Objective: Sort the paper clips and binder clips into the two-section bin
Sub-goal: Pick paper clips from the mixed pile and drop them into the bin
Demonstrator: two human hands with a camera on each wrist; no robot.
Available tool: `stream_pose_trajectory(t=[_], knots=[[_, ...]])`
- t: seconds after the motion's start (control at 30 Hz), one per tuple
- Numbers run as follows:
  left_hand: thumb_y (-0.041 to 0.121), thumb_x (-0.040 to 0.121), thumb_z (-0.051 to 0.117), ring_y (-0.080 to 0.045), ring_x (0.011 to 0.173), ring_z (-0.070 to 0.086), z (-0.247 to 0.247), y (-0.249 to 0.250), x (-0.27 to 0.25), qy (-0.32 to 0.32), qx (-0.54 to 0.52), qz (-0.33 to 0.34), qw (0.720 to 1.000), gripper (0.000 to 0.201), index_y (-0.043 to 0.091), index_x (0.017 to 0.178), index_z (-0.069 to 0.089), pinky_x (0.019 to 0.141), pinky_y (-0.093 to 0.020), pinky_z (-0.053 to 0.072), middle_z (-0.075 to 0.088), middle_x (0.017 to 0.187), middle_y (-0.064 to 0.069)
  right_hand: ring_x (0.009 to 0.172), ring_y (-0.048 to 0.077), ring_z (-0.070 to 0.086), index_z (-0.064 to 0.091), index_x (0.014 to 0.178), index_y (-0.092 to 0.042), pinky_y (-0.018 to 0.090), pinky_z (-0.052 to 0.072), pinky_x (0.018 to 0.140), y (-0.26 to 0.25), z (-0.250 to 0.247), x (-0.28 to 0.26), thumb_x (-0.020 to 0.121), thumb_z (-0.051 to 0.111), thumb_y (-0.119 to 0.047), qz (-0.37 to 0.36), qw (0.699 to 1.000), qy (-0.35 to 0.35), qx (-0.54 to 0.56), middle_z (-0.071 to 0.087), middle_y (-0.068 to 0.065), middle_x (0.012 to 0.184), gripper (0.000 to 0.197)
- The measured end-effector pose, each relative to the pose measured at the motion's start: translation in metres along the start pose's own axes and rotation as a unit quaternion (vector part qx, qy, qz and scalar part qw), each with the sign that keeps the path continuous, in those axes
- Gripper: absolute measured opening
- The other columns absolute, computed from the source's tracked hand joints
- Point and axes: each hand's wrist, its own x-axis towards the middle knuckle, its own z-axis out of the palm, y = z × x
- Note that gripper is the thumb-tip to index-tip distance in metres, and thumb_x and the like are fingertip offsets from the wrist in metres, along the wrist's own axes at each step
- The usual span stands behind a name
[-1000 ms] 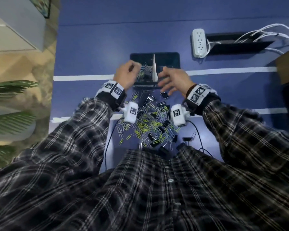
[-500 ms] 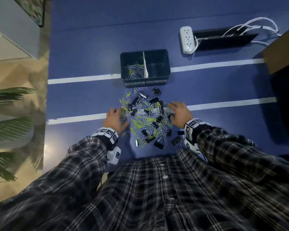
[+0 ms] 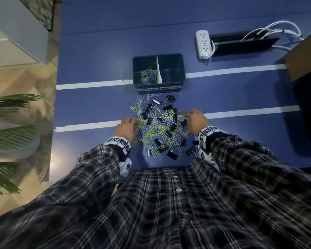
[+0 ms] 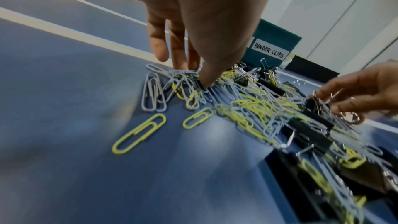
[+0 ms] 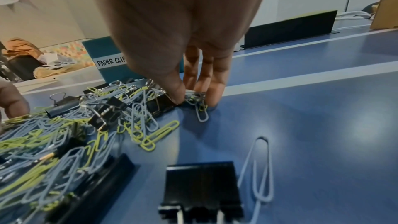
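Note:
The dark two-section bin [image 3: 180,69] stands on the blue table, with a white divider [image 3: 158,71] across it. Its left part, labelled paper clips, holds several clips [image 3: 147,76]; the right part looks bare. In front lies a mixed pile [image 3: 158,126] of grey and yellow paper clips and black binder clips [image 3: 155,101]. My left hand [image 3: 133,123] is at the pile's left edge, thumb and fingers [image 4: 181,64] closing on grey paper clips [image 4: 185,73]. My right hand [image 3: 186,116] is at the right edge and pinches a small bunch of paper clips [image 5: 199,103].
A white power strip [image 3: 203,44] and a black cable tray [image 3: 241,44] lie behind the bin to the right. A cardboard box [image 3: 305,56] stands at the far right. White tape lines [image 3: 90,84] cross the table. Plant leaves [image 3: 11,137] hang off its left side.
Both hands came back from over the bin to the pile. They now sit at its two edges, fingers closed on paper clips.

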Motion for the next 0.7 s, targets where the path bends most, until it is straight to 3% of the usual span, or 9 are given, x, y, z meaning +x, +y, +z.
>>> stream_pose_trajectory(t=[0.17,0.27,0.37,0.5,0.57,0.63,0.7], knots=[[0.024,0.093,0.048,-0.031,0.111,0.047,0.004,0.003,-0.004,0.002,0.029,0.006,1.0,0.03,0.016,0.121,0.052,0.091,-0.043,0.042,0.052,0.123,-0.01,0.099,0.033,0.063,0.064,0.119,-0.012,0.036,0.053,0.086,0.005,0.001,0.0,0.09,0.056,-0.006,0.052,0.997,0.016,0.057,0.062,0.016,0.116,0.031],[0.016,0.088,0.049,-0.033,0.109,0.047,0.003,0.002,-0.006,0.002,0.03,0.017,0.999,0.031,0.015,0.118,0.054,0.09,-0.042,0.041,0.054,0.121,-0.011,0.085,0.025,0.064,0.069,0.105,-0.009,0.026,0.05,0.079,0.01,0.002,0.0,0.087,0.062,-0.008,0.121,0.977,0.057,0.166,0.069,0.011,0.099,0.02],[0.013,0.084,0.049,-0.032,0.109,0.047,0.0,0.0,-0.008,-0.003,0.035,0.026,0.999,0.035,0.016,0.118,0.054,0.091,-0.041,0.04,0.054,0.121,-0.01,0.077,0.021,0.06,0.069,0.098,-0.005,0.027,0.051,0.077,0.009,-0.004,-0.001,0.085,0.066,-0.011,0.152,0.952,0.109,0.243,0.064,0.005,0.082,0.015],[0.034,0.083,0.053,-0.031,0.11,0.048,0.001,-0.002,-0.009,-0.006,0.033,0.038,0.999,0.044,0.018,0.124,0.05,0.091,-0.043,0.04,0.054,0.119,-0.008,0.075,0.019,0.059,0.068,0.096,-0.009,0.024,0.048,0.076,0.01,-0.01,0.001,0.086,0.064,-0.016,0.159,0.948,0.121,0.249,0.063,0.003,0.08,0.013],[0.043,0.087,0.052,-0.03,0.11,0.047,0.001,-0.001,-0.01,-0.007,0.037,0.037,0.999,0.044,0.02,0.124,0.05,0.093,-0.045,0.04,0.053,0.12,-0.008,0.075,0.023,0.065,0.066,0.095,-0.016,0.031,0.055,0.076,0.01,-0.009,0.004,0.084,0.063,-0.014,0.159,0.939,0.109,0.284,0.065,0.006,0.076,0.012],[0.041,0.092,0.047,-0.03,0.112,0.046,0.001,0.001,-0.01,-0.007,0.047,0.039,0.998,0.038,0.02,0.124,0.05,0.094,-0.045,0.039,0.052,0.123,-0.008,0.07,0.023,0.068,0.063,0.101,-0.022,0.036,0.059,0.068,0.008,-0.008,0.005,0.083,0.063,-0.009,0.154,0.911,0.099,0.369,0.067,0.01,0.078,0.022],[0.035,0.097,0.042,-0.029,0.114,0.045,0.0,0.002,-0.01,-0.009,0.054,0.04,0.998,0.033,0.02,0.125,0.049,0.095,-0.044,0.039,0.052,0.126,-0.007,0.062,0.018,0.065,0.06,0.112,-0.018,0.027,0.056,0.055,-0.002,-0.012,0.005,0.086,0.06,0.0,0.156,0.867,0.076,0.467,0.065,0.01,0.077,0.031]])
